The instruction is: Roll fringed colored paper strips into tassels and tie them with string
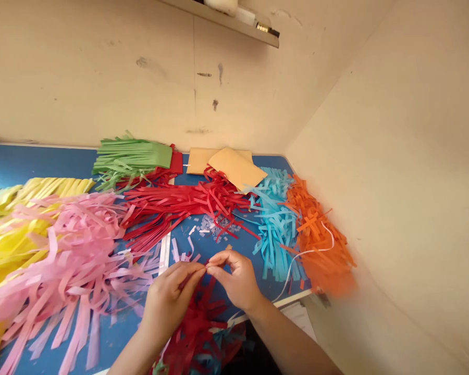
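My left hand [172, 291] and my right hand [236, 278] meet at the fingertips over the front of the blue table [119, 338]. Each pinches thumb against forefinger. What lies between the fingertips is too small to make out. Right beneath them hangs a bunch of red paper fringe [193, 325], with blue strips [219, 346] lower down near my lap. A white string [287, 276] runs from the orange fringe down past my right wrist. Whether it reaches my fingers is hidden.
Pink [82, 224], yellow [15, 245], green [135, 156], red [172, 200], light blue [275, 224] and orange fringe [320, 239] cover much of the table. Peach paper sheets [234, 166] and small paper scraps [214, 226] lie among them. A shelf [234, 26] juts from the wall above.
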Demonstrator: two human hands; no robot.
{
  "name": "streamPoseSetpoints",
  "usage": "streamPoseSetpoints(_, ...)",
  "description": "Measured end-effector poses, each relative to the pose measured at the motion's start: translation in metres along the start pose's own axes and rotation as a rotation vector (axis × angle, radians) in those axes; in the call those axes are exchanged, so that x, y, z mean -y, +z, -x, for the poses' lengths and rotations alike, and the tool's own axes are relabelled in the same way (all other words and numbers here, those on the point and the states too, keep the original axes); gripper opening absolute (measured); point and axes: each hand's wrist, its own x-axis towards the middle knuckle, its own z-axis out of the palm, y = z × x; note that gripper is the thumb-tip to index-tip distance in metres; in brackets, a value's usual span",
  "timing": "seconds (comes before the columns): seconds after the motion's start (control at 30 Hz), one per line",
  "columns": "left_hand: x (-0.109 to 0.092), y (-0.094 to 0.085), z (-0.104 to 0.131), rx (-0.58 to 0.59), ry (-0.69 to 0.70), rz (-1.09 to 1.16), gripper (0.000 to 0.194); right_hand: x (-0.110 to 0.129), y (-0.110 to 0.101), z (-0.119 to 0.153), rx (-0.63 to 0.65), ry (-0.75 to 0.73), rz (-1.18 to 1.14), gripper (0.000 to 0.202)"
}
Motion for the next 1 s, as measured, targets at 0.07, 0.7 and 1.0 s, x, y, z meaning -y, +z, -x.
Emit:
streamPoseSetpoints(0.07,-0.002,-0.003,-0.001,0.037,0.080,-0.013,0.020,0.003,-0.001,0.002,0.008,-0.045,0.057,0.005)
streamPoseSetpoints(0.7,-0.003,-0.007,0.003,0.055,0.121,-0.060,0.014,0.008,-0.018,0.005,0.075,-0.142,0.069,0.012)
streamPoseSetpoints(1.0,-0.007,0.002,0.011,-0.080,0.304,-0.101,0.013,0.014,-0.013,0.012,0.037,-0.138,0.106,0.011)
